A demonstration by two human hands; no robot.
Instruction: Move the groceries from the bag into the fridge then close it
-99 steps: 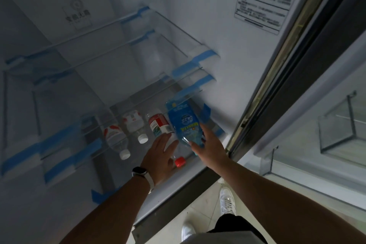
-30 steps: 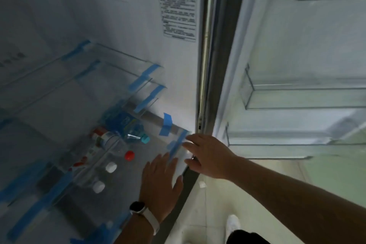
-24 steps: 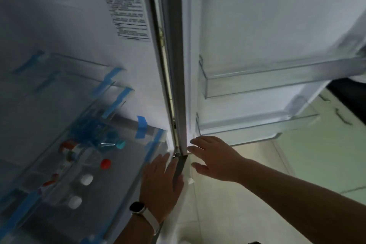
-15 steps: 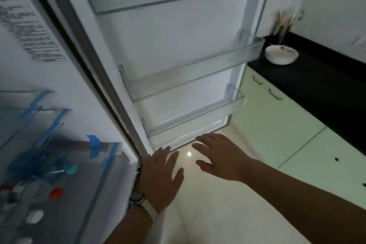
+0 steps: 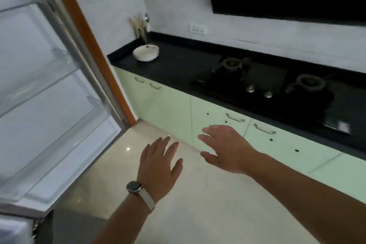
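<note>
The fridge door stands wide open at the left, with its clear door bins bare and its orange edge toward the counter. My left hand, with a watch on the wrist, hovers palm down over the floor with fingers spread and holds nothing. To its right my right hand is also spread and holds nothing, in front of the pale green cabinets. The fridge's inside, the bottles and the bag are out of view.
A black counter runs along the right above pale green cabinets. It carries a stack of white bowls, a utensil holder and a gas hob. Glossy beige floor lies below my hands.
My view has swung right, away from the fridge shelves with the bottles and the blue carton, to the door and the kitchen counter. My right hand let go of the carton; both hands came out.
</note>
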